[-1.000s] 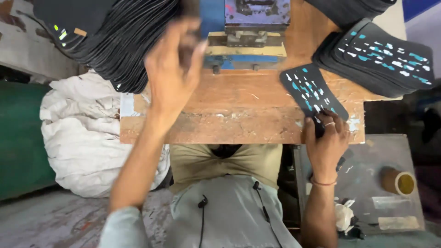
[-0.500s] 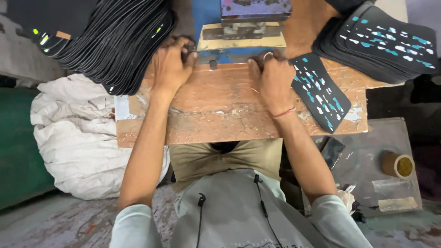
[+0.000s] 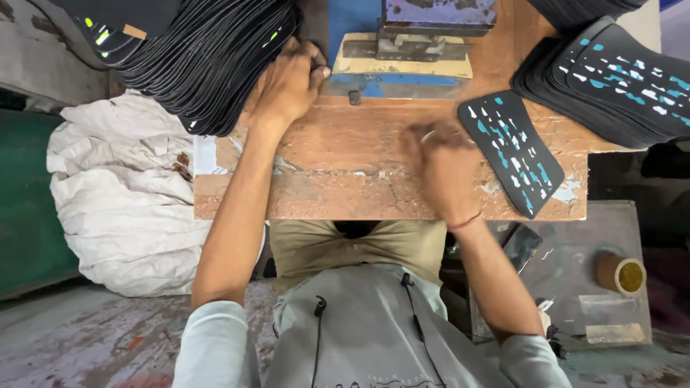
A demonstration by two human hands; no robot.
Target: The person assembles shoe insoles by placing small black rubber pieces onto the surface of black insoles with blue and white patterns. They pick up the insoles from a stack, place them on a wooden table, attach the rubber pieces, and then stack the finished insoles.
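Observation:
My left hand [image 3: 287, 85] rests with curled fingers at the right edge of a big fanned stack of black sheets [image 3: 208, 54], right beside the blue plate of a small press [image 3: 402, 75]. Whether it grips a sheet I cannot tell. My right hand [image 3: 445, 169] is blurred with motion over the bare wooden table [image 3: 338, 187], just left of a single black piece with teal and white marks [image 3: 512, 151]. Nothing shows in that hand, and its fingers are too blurred to read.
A pile of marked black pieces [image 3: 618, 79] lies at the table's far right. A white sack [image 3: 122, 194] sits on the floor to the left. Low on the right are a dark phone [image 3: 521, 246] and a brown tape roll [image 3: 619, 273].
My right hand has pulled back from the press toward the table's near edge. My left hand has stayed by the press, next to the black stack.

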